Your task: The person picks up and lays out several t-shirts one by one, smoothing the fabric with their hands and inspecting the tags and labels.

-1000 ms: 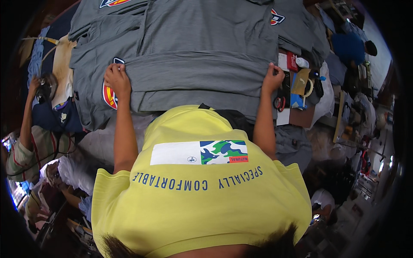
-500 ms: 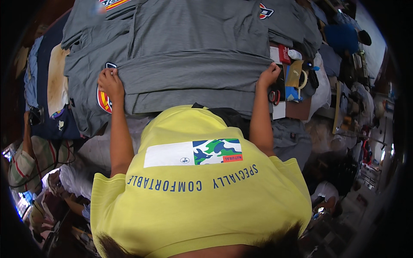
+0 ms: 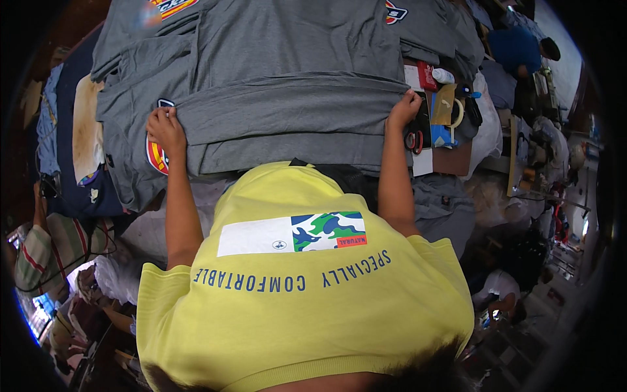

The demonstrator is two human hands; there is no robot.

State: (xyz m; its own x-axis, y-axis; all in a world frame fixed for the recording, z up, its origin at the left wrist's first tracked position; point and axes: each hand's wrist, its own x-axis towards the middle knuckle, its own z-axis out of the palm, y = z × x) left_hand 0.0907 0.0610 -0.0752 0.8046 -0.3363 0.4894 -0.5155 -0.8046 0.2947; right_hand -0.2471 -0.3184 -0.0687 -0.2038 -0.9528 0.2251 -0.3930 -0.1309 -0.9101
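Observation:
A grey T-shirt [image 3: 287, 108] lies before me, its near part turned over into a wide band that runs across my front. My left hand [image 3: 166, 130] grips the left end of this band, fingers curled over the cloth. At the right end my right hand [image 3: 403, 110] pinches the fabric, and the band is drawn fairly straight between the two. Beneath it spread more grey shirts [image 3: 134, 108] with coloured prints; one red and yellow print [image 3: 157, 155] shows partly beside my left wrist.
Right of the cloth sit red-handled scissors [image 3: 414, 141], a roll of tape [image 3: 458, 114], a red box [image 3: 426, 76] and a brown board [image 3: 452, 162]. A tan stained pad [image 3: 87, 130] lies at the left. Other people work nearby, one in a striped shirt [image 3: 59, 245] at the left.
Both hands keep their hold on the T-shirt. The right hand has moved slightly left and up, the left hand barely; the view has shifted a little.

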